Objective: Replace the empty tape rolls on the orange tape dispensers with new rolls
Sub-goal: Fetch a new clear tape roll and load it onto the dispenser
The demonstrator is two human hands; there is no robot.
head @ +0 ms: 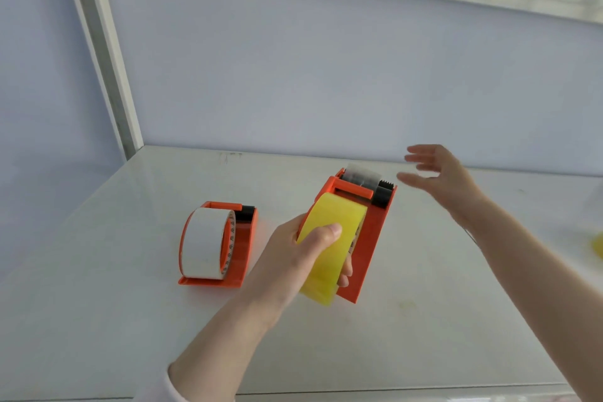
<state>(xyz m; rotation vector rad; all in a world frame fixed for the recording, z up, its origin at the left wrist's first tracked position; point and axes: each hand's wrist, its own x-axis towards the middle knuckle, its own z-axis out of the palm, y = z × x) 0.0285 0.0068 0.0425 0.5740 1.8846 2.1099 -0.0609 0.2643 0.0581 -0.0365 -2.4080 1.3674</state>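
Observation:
Two orange tape dispensers stand on the white table (98, 320). The left dispenser (243, 248) carries a white tape roll (204, 243). The right dispenser (370, 238) carries a yellow tape roll (329, 222), and my left hand (293, 258) grips that roll with the thumb across its front. A strip of clear tape (362, 174) runs up over the black roller at the right dispenser's far end. My right hand (440, 179) hovers with fingers spread just right of that far end, touching nothing.
A pale blue wall (326, 75) stands right behind the table, with a white upright post (107, 68) at the back left corner. Something yellow (598, 246) shows at the right frame edge. The table's front edge runs along the bottom.

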